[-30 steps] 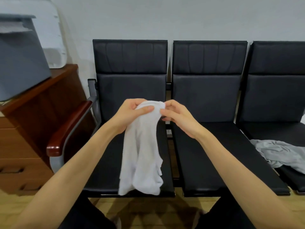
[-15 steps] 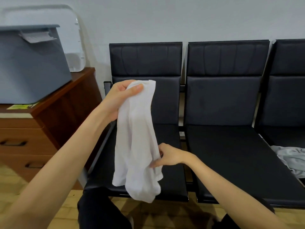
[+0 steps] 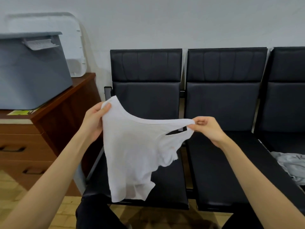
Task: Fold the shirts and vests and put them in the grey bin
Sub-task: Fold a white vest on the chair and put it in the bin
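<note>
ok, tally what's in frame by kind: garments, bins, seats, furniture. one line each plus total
White vests: 1, the white vest, held up between left hand and right hand
Grey garments: 1, the grey garment, crumpled on the rightmost seat
Grey bins: 1, the grey bin, on the wooden cabinet
Black seats: 3 visible, the black seats
Wooden cabinets: 1
Total: 7

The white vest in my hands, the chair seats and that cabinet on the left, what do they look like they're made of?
White vest: thin, soft knit, probably cotton; it drapes, stretches between the left hand and right hand, and is slightly see-through. Chair seats: black leather or vinyl, with a dull sheen and stitched panels. Cabinet: reddish-brown wood or veneer, glossy.
</note>
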`<move>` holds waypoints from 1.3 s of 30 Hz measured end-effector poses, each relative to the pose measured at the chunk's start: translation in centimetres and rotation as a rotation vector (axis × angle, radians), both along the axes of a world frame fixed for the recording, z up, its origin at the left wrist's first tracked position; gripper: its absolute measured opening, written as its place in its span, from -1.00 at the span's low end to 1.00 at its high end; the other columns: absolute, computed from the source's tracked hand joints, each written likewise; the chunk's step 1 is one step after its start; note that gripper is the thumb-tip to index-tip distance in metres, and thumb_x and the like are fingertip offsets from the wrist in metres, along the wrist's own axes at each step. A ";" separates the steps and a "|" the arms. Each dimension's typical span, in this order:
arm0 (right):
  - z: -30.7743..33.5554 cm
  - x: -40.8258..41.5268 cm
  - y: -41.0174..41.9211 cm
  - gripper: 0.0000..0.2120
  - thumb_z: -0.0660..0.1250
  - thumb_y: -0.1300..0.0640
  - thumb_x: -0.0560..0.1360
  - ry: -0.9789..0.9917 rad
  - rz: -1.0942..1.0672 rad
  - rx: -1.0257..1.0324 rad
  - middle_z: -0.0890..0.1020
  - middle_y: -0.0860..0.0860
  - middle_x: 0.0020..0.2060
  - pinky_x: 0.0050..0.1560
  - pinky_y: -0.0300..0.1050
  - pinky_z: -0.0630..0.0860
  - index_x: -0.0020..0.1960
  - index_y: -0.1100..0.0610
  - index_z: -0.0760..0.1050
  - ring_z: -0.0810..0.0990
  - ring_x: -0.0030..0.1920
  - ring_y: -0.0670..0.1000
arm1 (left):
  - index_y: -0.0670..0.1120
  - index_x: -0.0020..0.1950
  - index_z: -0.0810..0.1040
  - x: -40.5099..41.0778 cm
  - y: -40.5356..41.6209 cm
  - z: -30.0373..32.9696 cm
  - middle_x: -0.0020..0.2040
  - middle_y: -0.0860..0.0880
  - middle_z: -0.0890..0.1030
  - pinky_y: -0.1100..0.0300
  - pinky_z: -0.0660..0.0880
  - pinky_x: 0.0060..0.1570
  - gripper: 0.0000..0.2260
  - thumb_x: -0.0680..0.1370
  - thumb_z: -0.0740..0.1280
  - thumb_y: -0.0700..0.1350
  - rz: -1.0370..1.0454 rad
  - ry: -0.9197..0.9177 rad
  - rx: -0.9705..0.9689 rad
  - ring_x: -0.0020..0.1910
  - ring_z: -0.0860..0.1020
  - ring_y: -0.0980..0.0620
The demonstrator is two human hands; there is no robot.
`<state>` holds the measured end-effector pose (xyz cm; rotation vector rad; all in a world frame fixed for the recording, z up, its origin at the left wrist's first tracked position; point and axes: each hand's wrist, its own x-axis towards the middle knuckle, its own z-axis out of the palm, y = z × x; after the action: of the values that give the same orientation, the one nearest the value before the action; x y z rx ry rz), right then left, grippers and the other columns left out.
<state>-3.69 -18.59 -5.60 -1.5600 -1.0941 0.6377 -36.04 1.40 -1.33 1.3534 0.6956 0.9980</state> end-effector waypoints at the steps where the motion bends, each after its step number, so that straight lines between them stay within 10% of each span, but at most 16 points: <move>1: 0.4 0.0 0.0 -0.90 0.43 0.28 0.46 0.022 0.007 0.018 0.71 0.11 -0.12 0.06 -0.06 0.58 -0.03 0.21 0.64 0.69 -0.05 0.08 | -0.13 0.03 0.60 0.2 0.4 -0.7 -0.06 -0.08 0.61 0.11 0.53 -0.03 -0.86 0.59 0.32 -0.09 0.019 0.011 -0.004 -0.07 0.58 -0.02; 13: 3.0 -4.0 2.8 -0.81 0.26 0.38 0.53 0.176 0.417 -0.128 0.65 0.24 0.00 0.00 -0.12 0.58 0.08 0.34 0.59 0.63 0.00 0.13 | -0.13 0.01 0.59 3.5 -0.7 -8.1 -0.01 -0.03 0.62 0.23 0.48 -0.02 -0.86 0.48 0.46 -0.20 0.004 0.641 0.099 0.04 0.59 0.03; 21: 3.0 -6.0 4.7 -0.80 0.25 0.36 0.53 -0.005 0.492 -0.220 0.68 0.13 -0.06 -0.04 -0.19 0.56 0.05 0.30 0.63 0.65 -0.03 0.04 | -0.06 0.27 0.54 7.7 -6.4 -5.3 0.15 0.04 0.65 0.21 0.55 0.11 -0.64 0.49 0.45 -0.15 -0.552 0.374 0.163 0.15 0.60 0.11; 29: 3.0 -6.2 5.2 -0.85 0.27 0.32 0.54 -0.099 0.480 -0.238 0.67 0.03 -0.14 0.05 -0.17 0.51 0.05 0.21 0.57 0.62 -0.05 -0.06 | -0.35 -0.10 0.57 7.8 -6.2 -4.2 -0.48 -0.09 0.46 0.08 0.59 -0.16 -0.64 0.56 0.34 -0.02 -0.530 0.371 0.065 -0.52 0.43 0.05; 39: -0.2 -5.1 4.1 -0.82 0.31 0.30 0.53 -0.079 0.181 -0.210 0.67 0.04 -0.05 0.05 -0.15 0.55 0.09 0.11 0.53 0.64 0.00 -0.06 | -0.18 0.04 0.66 7.4 -4.9 -2.1 -0.14 -0.15 0.65 0.18 0.57 -0.29 -0.77 0.59 0.30 -0.05 -0.394 0.222 -0.103 -0.27 0.61 0.01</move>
<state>-8.75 -14.46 -5.77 -1.6882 -1.2709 0.8420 -28.65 -3.51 -3.43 1.4520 0.6034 0.4975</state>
